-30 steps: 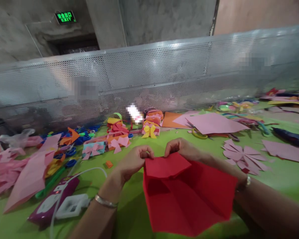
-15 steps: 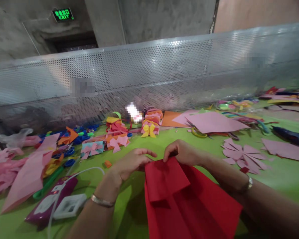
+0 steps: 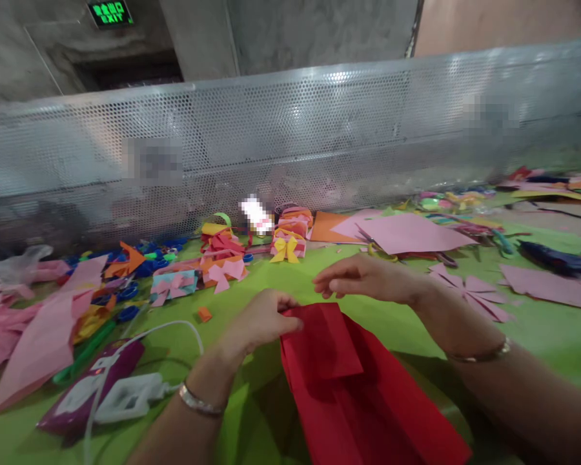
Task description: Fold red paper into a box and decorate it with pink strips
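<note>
A large red paper sheet (image 3: 363, 400) lies on the green table (image 3: 407, 323) right in front of me, its far corner folded back over itself. My left hand (image 3: 261, 318) pinches the folded top edge at its left corner. My right hand (image 3: 363, 279) hovers just above and beyond the fold, fingers loosely extended to the left and holding nothing. Both wrists wear a thin bracelet.
Paper bows and small gift boxes (image 3: 285, 239) sit behind the hands. Pink sheets (image 3: 407, 234) and a pink paper flower (image 3: 469, 294) lie right. At left are pink paper (image 3: 43, 336), a purple device with a white cable (image 3: 91, 394) and scissors. A perforated metal screen (image 3: 290, 142) bounds the table's back.
My right hand has let go of the red fold and lifted up and to the right. The left hand keeps its pinch. The folded flap now lies flatter on the sheet.
</note>
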{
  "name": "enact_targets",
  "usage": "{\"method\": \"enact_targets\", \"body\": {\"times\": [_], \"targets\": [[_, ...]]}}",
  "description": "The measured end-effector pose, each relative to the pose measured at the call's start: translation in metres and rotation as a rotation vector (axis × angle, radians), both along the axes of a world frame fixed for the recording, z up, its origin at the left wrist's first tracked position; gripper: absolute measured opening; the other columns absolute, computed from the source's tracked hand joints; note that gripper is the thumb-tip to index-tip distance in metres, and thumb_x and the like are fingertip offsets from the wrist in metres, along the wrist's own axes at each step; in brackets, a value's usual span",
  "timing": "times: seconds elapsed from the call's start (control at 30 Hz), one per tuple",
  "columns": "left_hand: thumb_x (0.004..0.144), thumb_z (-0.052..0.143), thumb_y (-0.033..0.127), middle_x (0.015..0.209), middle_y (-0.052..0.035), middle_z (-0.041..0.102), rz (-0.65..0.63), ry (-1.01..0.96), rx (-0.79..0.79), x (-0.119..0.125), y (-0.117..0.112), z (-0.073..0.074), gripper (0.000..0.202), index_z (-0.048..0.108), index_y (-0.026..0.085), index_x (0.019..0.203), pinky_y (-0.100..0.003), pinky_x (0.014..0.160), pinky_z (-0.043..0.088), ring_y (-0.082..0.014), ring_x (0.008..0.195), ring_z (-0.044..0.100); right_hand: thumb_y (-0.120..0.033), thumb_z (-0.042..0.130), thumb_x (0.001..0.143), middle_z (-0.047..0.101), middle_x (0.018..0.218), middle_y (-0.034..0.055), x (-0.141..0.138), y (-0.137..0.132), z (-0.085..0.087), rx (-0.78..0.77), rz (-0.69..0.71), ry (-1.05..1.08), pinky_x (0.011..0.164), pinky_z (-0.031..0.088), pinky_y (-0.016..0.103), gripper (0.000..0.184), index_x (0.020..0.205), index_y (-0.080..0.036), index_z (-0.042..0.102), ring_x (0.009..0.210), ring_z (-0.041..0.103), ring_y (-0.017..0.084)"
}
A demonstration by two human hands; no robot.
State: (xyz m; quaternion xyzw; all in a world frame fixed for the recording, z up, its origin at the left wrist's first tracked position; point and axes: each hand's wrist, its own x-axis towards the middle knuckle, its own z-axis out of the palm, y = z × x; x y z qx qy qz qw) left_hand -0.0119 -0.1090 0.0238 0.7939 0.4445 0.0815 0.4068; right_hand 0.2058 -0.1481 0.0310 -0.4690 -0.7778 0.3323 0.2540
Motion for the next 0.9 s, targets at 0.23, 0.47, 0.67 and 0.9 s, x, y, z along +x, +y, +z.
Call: {"method": "enact_targets", "body": {"times": [0.23, 0.47, 0.67, 0.9], "targets": [[0.063, 0.054, 0.026, 0.063, 0.0034, 0.055, -0.002, 0.083, 0.108, 0.004, -0.008, 0.005, 0.016, 0.061, 0.017, 0.075, -0.021, 0.047, 0.032, -0.0114, 0.057, 0.048, -0.026, 0.056, 0.075, 0.060, 0.057, 0.0000, -0.029, -0.004, 0.000, 0.092, -0.027, -0.445, 0.049, 0.027, 0.022, 0.022, 0.077, -0.013, 0.073, 0.053, 0.047, 0.010], [0.071, 0.052, 0.033, 0.074, 0.0011, 0.065, -0.065, 0.045, 0.131, 0.008, -0.011, 0.004, 0.026, 0.068, 0.018, 0.084, -0.021, 0.053, 0.036, -0.0130, 0.064, 0.054, -0.029, 0.057, 0.076, 0.060, 0.061, -0.0007, -0.024, -0.007, 0.005, 0.124, 0.009, -0.427, 0.050, 0.026, 0.021, 0.022, 0.082, -0.014, 0.071, 0.054, 0.044, 0.010], [0.069, 0.053, 0.034, 0.079, -0.0005, 0.070, 0.026, 0.030, 0.107, 0.006, -0.008, 0.007, 0.031, 0.071, 0.018, 0.088, -0.022, 0.056, 0.041, -0.0162, 0.070, 0.059, -0.019, 0.062, 0.065, 0.068, 0.077, 0.0027, -0.017, -0.017, 0.007, 0.076, 0.008, -0.470, 0.053, 0.032, 0.020, 0.034, 0.098, -0.016, 0.067, 0.064, 0.056, 0.014], [0.068, 0.056, 0.035, 0.081, -0.0007, 0.071, 0.031, -0.036, -0.041, 0.003, -0.005, 0.003, 0.032, 0.070, 0.018, 0.091, -0.023, 0.056, 0.043, -0.0171, 0.070, 0.062, -0.015, 0.051, 0.065, 0.068, 0.070, 0.0061, -0.034, -0.011, -0.001, 0.138, -0.209, -0.634, 0.050, 0.026, 0.023, 0.024, 0.077, -0.015, 0.072, 0.060, 0.053, 0.014]]}}
